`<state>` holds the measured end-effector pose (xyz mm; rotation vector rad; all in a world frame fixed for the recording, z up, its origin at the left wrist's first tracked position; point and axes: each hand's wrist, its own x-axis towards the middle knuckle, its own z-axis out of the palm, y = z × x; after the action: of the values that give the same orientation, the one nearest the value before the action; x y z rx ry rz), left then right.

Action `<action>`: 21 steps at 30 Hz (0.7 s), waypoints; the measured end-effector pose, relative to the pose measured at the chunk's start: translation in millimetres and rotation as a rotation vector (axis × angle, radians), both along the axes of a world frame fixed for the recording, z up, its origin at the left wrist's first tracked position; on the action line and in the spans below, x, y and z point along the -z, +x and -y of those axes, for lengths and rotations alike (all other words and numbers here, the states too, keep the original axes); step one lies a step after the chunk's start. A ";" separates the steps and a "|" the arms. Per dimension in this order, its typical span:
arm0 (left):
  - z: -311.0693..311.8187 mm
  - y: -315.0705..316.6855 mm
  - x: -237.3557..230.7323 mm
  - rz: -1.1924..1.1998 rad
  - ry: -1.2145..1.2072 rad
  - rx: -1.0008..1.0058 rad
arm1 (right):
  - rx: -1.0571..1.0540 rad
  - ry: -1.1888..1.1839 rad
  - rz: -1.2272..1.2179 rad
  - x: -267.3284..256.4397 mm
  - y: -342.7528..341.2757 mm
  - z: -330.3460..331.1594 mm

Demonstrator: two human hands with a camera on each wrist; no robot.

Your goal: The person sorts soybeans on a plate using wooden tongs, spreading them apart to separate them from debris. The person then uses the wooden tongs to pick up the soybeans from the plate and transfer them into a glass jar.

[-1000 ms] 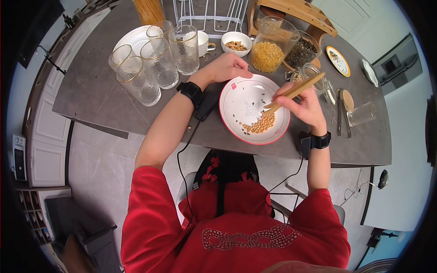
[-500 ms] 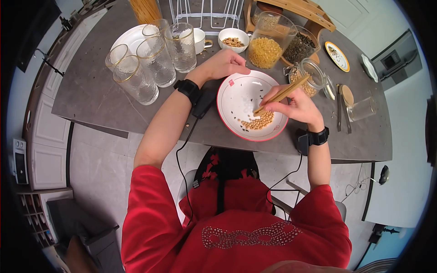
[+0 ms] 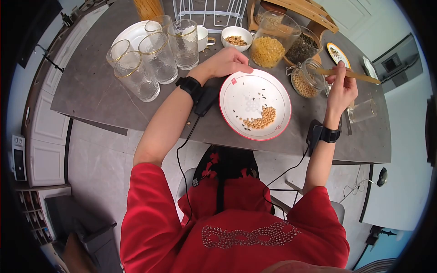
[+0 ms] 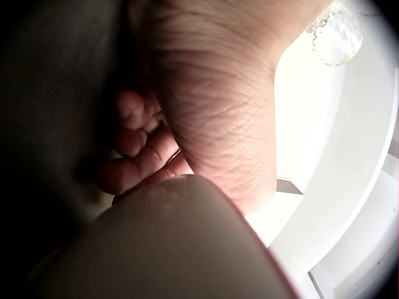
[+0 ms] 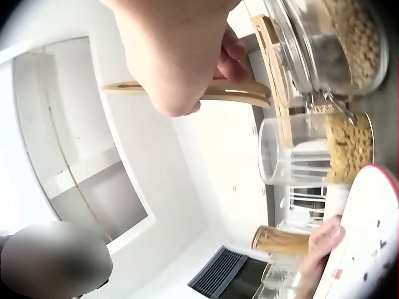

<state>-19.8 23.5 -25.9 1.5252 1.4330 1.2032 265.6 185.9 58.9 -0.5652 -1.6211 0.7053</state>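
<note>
My left hand (image 3: 225, 63) grips the far-left rim of a white, red-edged plate (image 3: 241, 93), its fingers curled by the edge in the left wrist view. Round beige beans (image 3: 268, 117) form a heap on the plate's near side, with several dark seeds (image 3: 264, 97) scattered around. My right hand (image 3: 342, 93) pinches wooden tongs (image 3: 364, 77), held almost level to the right of the plate. In the head view, the tongs' tips overlap the mouth of an open clip-top glass jar (image 3: 306, 85) partly filled with similar beans.
Several gold-rimmed glasses (image 3: 136, 82) stand at the left. Behind the plate are a bowl of mixed bits (image 3: 236, 41), a container of yellow pasta (image 3: 267, 52) and a jar of dark seeds (image 3: 301, 49). An empty glass (image 3: 363, 111) lies at the right.
The tongs have risen off the beans on the plate and moved right, swinging until their tips point left by the jar. My left hand keeps its place on the rim.
</note>
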 end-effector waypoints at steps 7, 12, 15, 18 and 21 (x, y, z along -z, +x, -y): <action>3.2 -0.1 0.1 -0.024 0.009 0.000 | -0.562 -0.202 0.286 3.6 0.6 21.3; 1.4 0.5 -0.2 0.000 0.022 -0.012 | -0.867 -0.010 0.706 4.8 -13.7 41.5; 1.0 -1.4 -0.2 -0.043 -0.009 -0.007 | -0.922 0.064 0.727 8.6 -15.3 42.6; 1.5 0.7 -1.1 -0.010 0.026 -0.007 | -0.932 0.066 0.747 9.6 -16.4 43.5; 4.5 2.4 -4.6 0.007 0.015 0.001 | -0.982 0.044 0.730 13.5 -16.7 45.0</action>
<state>-17.3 19.0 -21.2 1.5300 1.4217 1.2198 248.9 140.9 45.4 0.0899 -2.6243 1.2517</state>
